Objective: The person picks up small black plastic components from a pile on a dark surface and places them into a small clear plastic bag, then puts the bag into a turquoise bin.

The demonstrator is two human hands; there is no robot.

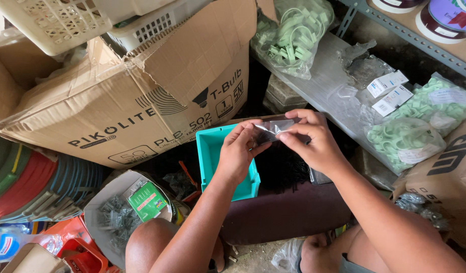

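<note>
A small clear plastic bag [274,129] is stretched between both hands at chest height, above a teal plastic bin [212,151] and a dark tray of black screws [281,169]. The left hand [238,151] pinches the bag's left edge between thumb and fingertips; the right hand [314,139] pinches the right edge the same way, fingers curled over the top. The bag looks thin, glossy and crinkled, with grey reflections across it; whether it holds anything I cannot tell.

Judging from the hold, the film could tear or slip free if the two pinches pull apart too hard, since only the fingertips grip it. Anything small inside could then drop among the screws below, where it would be hard to pick out.

Further out, a large cardboard box [126,108] with a torn flap leans at the left, white plastic baskets [56,23] stacked on it. Bags of pale green plastic clips [293,33] lie on a shelf [319,71] at the top and right, beside two small white cartons [392,91]. At lower left sits a paper-lined container of grey nails [116,217] with a green packet [148,200] on it, next to stacked coloured lids [35,187].
</note>
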